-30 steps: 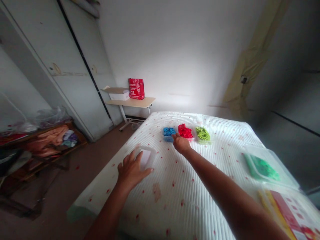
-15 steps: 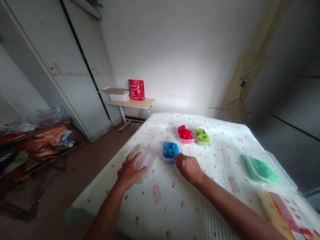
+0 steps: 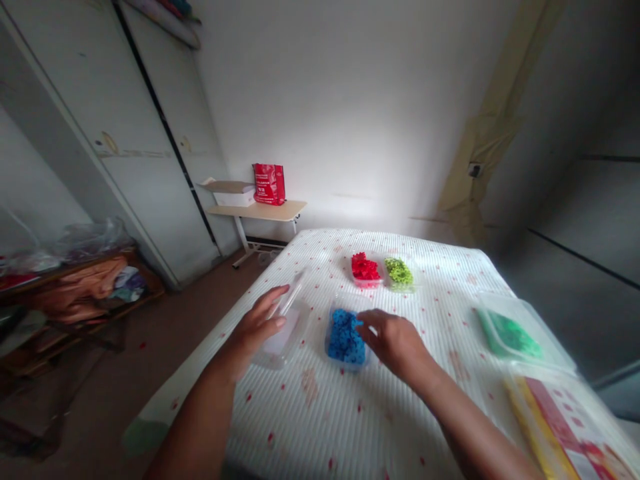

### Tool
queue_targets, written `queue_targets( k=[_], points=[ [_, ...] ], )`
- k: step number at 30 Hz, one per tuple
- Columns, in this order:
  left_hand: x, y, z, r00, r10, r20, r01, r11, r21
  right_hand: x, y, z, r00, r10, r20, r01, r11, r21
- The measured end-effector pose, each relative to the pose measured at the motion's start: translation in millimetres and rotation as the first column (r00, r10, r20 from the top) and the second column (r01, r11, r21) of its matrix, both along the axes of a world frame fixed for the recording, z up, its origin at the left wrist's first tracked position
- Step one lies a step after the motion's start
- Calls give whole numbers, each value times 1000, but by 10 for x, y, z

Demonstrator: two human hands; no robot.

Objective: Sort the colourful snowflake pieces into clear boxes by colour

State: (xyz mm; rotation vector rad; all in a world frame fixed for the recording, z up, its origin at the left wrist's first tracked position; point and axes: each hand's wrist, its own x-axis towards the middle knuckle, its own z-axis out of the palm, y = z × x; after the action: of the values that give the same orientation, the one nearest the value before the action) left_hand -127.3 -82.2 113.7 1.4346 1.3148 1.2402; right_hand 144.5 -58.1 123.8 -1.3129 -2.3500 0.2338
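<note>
Already uncovered: small blue pieces [image 3: 345,341] by your right hand [image 3: 401,343], finger grip unclear; left hand [image 3: 251,328] pinches clear plastic lid [image 3: 295,293], not yet down.

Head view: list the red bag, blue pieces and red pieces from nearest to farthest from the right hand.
1. Blue pieces: just left of the right hand.
2. Red pieces: beyond the hand, farther back on the white cover.
3. Red bag: far back left, on the small table.
</note>
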Motion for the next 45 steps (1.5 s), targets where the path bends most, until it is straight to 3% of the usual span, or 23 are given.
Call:
queue_targets(
  k=[2,4,6,8,10,12,14,16,18,20,24,27,31,35,38,45],
  points=[
    [144,-12,91,905,-204,373,208,978,30,1,117,86,964,-22,-264,27,999,18],
    [336,-17,154,701,-338,628,360,928,98,-43,207,165,856,8,-517,-19,1000,-16],
    [542,-15,185,516,-417,748,487,861,144,-111,264,222,722,40,-691,-102,994,-49],
    [721,-3,185,426,-429,796,559,817,141,-166,304,243,605,46,-795,-151,987,-57],
    [838,29,162,462,-387,798,543,835,91,-180,354,218,537,15,-844,-144,987,-73],
    [882,89,118,626,-293,722,396,918,30,-149,425,143,542,-64,-838,-97,986,-138],
    [862,172,51,849,-118,514,141,990,-5,-97,507,31,613,-164,-773,-43,970,-240],
    [811,258,-38,981,72,181,-71,997,-10,-53,580,-92,698,-252,-670,16,941,-337],
    [767,324,-133,969,167,-184,-171,985,-4,-29,631,-198,781,-304,-546,84,917,-391],
    [755,356,-209,857,189,-479,-206,978,17,-18,665,-272,847,-331,-416,160,905,-395],
    [799,359,-271,623,183,-761,-239,970,38,3,715,-350,897,-358,-260,262,902,-342],
    [809,377,-298,593,158,-789,-243,970,12,24,756,-406,897,-383,-222,295,891,-344],
    [745,446,-371,716,112,-689,-203,978,-52,44,805,-504,856,-423,-298,295,872,-390],
    [676,576,-427,865,125,-486,-188,979,-83,52,835,-570,713,-499,-493,146,793,-592],
    [674,747,-446,916,171,-364,-219,971,-95,47,840,-578,589,-534,-606,29,764,-644],
    [819,1126,-560,957,219,-189,-246,960,-132,-15,858,-570,522,-550,-652,-33,751,-660]
  ],
)
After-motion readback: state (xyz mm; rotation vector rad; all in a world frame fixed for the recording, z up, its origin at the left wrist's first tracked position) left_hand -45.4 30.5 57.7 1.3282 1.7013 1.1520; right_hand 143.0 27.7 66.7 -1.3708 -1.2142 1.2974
